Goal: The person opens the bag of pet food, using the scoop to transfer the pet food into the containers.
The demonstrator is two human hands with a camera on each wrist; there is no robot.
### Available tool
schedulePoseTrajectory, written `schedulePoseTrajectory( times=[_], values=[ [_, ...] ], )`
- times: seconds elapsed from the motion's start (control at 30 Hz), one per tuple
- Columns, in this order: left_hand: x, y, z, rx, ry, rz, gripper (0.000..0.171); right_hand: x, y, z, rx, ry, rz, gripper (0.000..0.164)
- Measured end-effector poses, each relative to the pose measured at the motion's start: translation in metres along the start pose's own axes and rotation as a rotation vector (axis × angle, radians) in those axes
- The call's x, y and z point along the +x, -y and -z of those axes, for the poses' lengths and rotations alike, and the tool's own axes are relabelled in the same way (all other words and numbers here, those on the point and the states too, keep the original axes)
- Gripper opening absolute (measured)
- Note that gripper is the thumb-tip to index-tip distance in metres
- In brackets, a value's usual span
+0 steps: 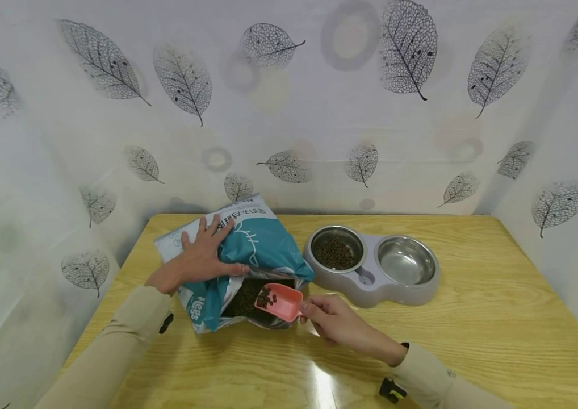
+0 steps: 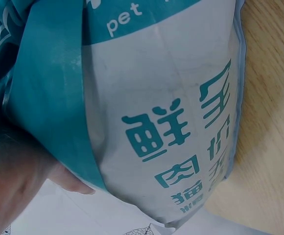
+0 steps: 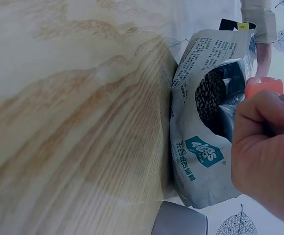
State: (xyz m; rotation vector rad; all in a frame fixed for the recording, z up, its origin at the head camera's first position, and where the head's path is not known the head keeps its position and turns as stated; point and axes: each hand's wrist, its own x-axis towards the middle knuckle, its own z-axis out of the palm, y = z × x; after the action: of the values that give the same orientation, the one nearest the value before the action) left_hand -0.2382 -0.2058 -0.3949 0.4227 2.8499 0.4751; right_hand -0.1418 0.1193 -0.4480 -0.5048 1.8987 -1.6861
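Note:
A teal and white pet food bag [image 1: 273, 241] lies on the table with its mouth toward me and dark kibble [image 1: 242, 300] inside. My left hand [image 1: 201, 257] rests on top of the bag, fingers spread and thumb near the opening. My right hand [image 1: 337, 324] grips the handle of a pink scoop [image 1: 287, 302] at the bag's mouth. Several kibble pieces sit toward the scoop's front end. In the right wrist view, the right hand [image 3: 267, 147] covers the handle and part of the scoop [image 3: 262, 86].
Right of the bag stands a grey double feeder [image 1: 365, 289]. Its left metal bowl [image 1: 314, 250] holds kibble; the right metal bowl [image 1: 405, 264] shows a bare bottom. All stand on a wood-grain table [image 1: 483, 318], with a leaf-print curtain [image 1: 319, 113] behind.

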Motion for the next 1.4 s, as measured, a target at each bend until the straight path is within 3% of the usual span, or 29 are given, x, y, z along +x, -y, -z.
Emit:
schedulePoseTrajectory(
  times=[0.37,0.63,0.7,0.87,0.93,1.03,1.17,1.4],
  values=[
    [0.0,0.0,0.0,-0.008,0.002,0.004,0.122,-0.002,-0.003,0.001,0.087,0.034,0.111,0.051],
    [0.0,0.001,-0.001,-0.007,0.002,0.002,0.122,-0.004,-0.002,0.003,0.102,0.018,0.146,0.049],
    [0.0,0.001,-0.001,-0.005,-0.001,0.0,0.122,-0.005,-0.002,0.004,0.139,0.006,0.208,0.046],
    [0.0,0.0,0.0,-0.004,-0.001,0.002,0.121,-0.004,0.0,0.006,0.308,0.001,0.466,0.033],
    [0.0,0.0,0.0,-0.004,0.0,0.004,0.121,-0.003,0.001,0.008,0.342,0.0,0.518,0.031],
    [0.0,0.0,0.0,-0.007,0.0,0.003,0.121,-0.004,0.001,0.014,0.319,-0.035,0.481,0.031],
    [0.0,0.0,0.0,-0.012,0.002,0.002,0.121,-0.007,0.002,0.024,0.227,-0.128,0.352,0.032],
    [0.001,0.0,0.0,-0.005,0.003,0.005,0.12,-0.005,0.007,0.053,-0.137,-0.433,0.169,0.036]
  ],
)
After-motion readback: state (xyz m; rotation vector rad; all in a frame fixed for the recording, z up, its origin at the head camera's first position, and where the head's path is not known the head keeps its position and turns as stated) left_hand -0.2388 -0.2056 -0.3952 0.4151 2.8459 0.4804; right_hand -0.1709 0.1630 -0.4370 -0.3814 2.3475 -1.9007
